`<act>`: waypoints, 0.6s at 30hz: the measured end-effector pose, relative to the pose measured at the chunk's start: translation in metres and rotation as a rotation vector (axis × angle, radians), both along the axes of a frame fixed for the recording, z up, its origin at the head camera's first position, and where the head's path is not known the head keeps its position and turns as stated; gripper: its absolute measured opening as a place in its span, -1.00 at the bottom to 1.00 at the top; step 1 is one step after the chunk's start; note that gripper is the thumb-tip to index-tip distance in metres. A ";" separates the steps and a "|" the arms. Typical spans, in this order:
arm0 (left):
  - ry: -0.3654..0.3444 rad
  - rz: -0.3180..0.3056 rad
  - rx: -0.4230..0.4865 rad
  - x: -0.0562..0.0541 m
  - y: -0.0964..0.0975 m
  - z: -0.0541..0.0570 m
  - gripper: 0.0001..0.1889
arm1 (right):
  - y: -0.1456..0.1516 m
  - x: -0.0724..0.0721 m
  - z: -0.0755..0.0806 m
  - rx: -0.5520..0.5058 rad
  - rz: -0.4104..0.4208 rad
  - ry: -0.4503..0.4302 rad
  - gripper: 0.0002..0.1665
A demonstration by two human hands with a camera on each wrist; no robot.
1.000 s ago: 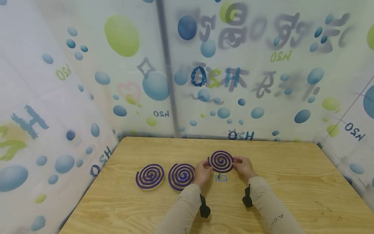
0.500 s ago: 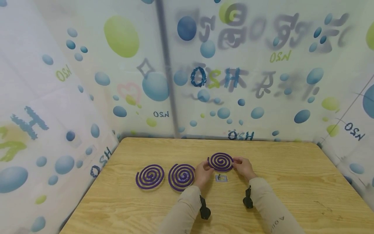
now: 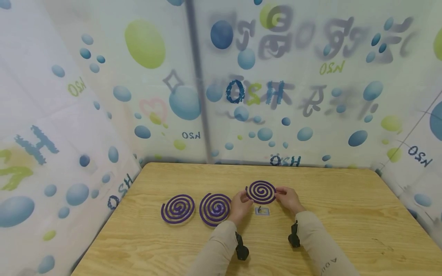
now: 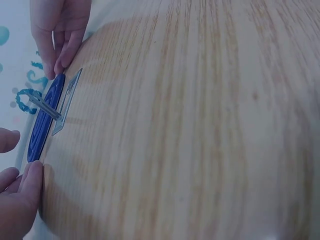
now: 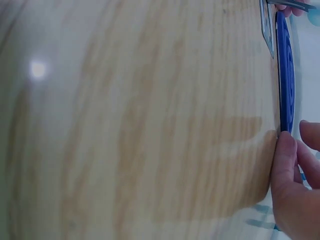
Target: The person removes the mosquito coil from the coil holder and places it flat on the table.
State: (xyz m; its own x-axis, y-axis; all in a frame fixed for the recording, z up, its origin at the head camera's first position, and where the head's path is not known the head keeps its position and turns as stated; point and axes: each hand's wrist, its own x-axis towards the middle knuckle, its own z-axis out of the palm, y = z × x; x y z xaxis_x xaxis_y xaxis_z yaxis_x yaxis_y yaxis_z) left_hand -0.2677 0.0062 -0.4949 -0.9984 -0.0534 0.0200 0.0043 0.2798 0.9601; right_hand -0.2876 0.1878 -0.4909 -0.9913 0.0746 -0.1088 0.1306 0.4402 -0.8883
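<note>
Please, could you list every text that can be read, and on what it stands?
"H2O", mirrored: walls
"N2O", mirrored: walls
"H": left wall; green sign below unclear
Grey writing, back wall: too blurred
Letters, right sleeve: too small to read surely
Held coil: none visible

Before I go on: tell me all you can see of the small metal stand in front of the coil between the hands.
The stand looks like thin, shiny metal. Its flat rectangular base appears to lie on the wooden table, and a narrow prong sticks up from it. It sits on the near side of the purple coil, between the left hand and the right hand; neither touches it. In the left wrist view the prong overlaps the coil; whether they touch, I can't tell.
</note>
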 end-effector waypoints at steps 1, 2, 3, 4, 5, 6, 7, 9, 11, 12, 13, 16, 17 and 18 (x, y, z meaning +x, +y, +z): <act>0.006 -0.004 0.001 0.000 0.000 0.000 -0.52 | 0.000 0.000 0.000 -0.002 -0.001 0.002 -0.64; 0.004 -0.008 0.008 0.001 0.000 -0.001 -0.53 | 0.000 0.000 0.001 0.001 0.000 0.006 -0.64; 0.008 -0.014 0.014 0.001 0.000 -0.001 -0.53 | 0.000 0.000 0.001 0.001 0.000 0.010 -0.64; 0.006 -0.020 0.025 0.001 -0.001 -0.002 -0.53 | 0.000 0.000 0.001 0.001 0.000 0.013 -0.64; 0.005 -0.028 0.037 0.001 -0.001 -0.002 -0.54 | 0.001 0.000 0.001 0.003 -0.004 0.014 -0.64; 0.007 -0.034 0.053 0.001 -0.001 -0.002 -0.54 | 0.001 -0.001 0.001 -0.003 -0.009 0.015 -0.65; 0.007 -0.039 0.073 0.001 -0.001 -0.002 -0.55 | 0.001 -0.001 0.001 -0.004 -0.011 0.016 -0.65; -0.004 -0.048 0.126 0.001 -0.001 -0.002 -0.55 | 0.002 -0.002 0.001 -0.019 -0.023 0.013 -0.65; -0.016 -0.053 0.177 0.000 0.000 -0.001 -0.56 | 0.003 -0.002 0.001 -0.040 -0.034 0.007 -0.64; -0.018 -0.055 0.198 0.000 0.000 -0.001 -0.56 | 0.003 -0.002 0.000 -0.056 -0.038 0.003 -0.64; -0.027 -0.058 0.220 0.000 0.000 0.000 -0.56 | 0.003 -0.002 0.000 -0.068 -0.045 -0.004 -0.63; -0.052 -0.055 0.247 0.000 -0.001 0.001 -0.56 | 0.004 -0.002 0.000 -0.115 -0.054 -0.026 -0.62; -0.055 -0.054 0.242 0.000 -0.002 0.002 -0.56 | 0.004 -0.002 0.001 -0.132 -0.057 -0.036 -0.61; -0.063 -0.052 0.247 0.001 -0.003 0.003 -0.56 | 0.004 -0.001 0.001 -0.146 -0.057 -0.044 -0.61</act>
State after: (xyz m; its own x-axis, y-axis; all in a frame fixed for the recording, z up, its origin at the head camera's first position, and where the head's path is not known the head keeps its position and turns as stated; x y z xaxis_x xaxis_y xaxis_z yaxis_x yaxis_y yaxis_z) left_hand -0.2668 0.0031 -0.4922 -0.9988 0.0026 -0.0493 -0.0491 0.0376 0.9981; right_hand -0.2886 0.1916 -0.4901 -0.9800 0.1103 -0.1659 0.1918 0.2974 -0.9353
